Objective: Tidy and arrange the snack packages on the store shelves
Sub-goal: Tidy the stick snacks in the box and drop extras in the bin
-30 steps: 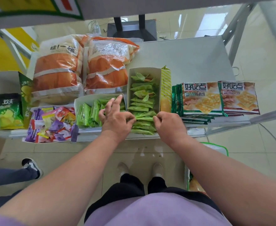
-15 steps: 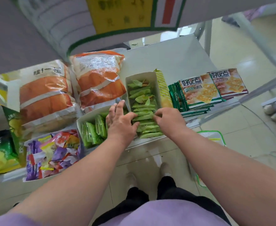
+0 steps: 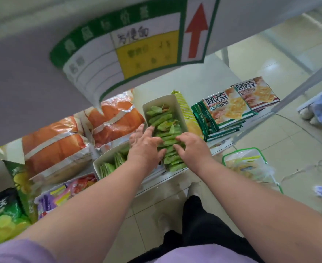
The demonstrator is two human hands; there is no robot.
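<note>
Step in hand, as judged: the small green sachets (image 3: 164, 130) are being squared up inside the tall open carton (image 3: 157, 104) at the middle of the shelf (image 3: 177, 172).

Grip state: the left hand (image 3: 144, 144) lies with fingers spread and fairly straight over the left side of the sachet row, thumb pressed against the near sachets. The right hand (image 3: 191, 147) has its fingers curled down into the row from the right, apparently pinching a few sachets; the fingertips are hidden among the packets, so the exact hold cannot be confirmed.

To be done well: the row should be squeezed evenly from both sides, loose tilted sachets at the far end pressed flat, and the carton kept from being shoved toward the shelf's near edge, which it already reaches. The second, lower carton of green sachets (image 3: 110, 164) just to the left should not be knocked.

Beside it: cracker packs (image 3: 230, 109) stacked to the right, orange bread bags (image 3: 114, 120) to the left, mixed candy (image 3: 65, 194) near left.

Versus half a second earlier: the view has been tilted, so the upper shelf's price label (image 3: 129, 46) now fills the top. Both hands remain on the same carton, the left fingers reaching slightly farther in.
</note>
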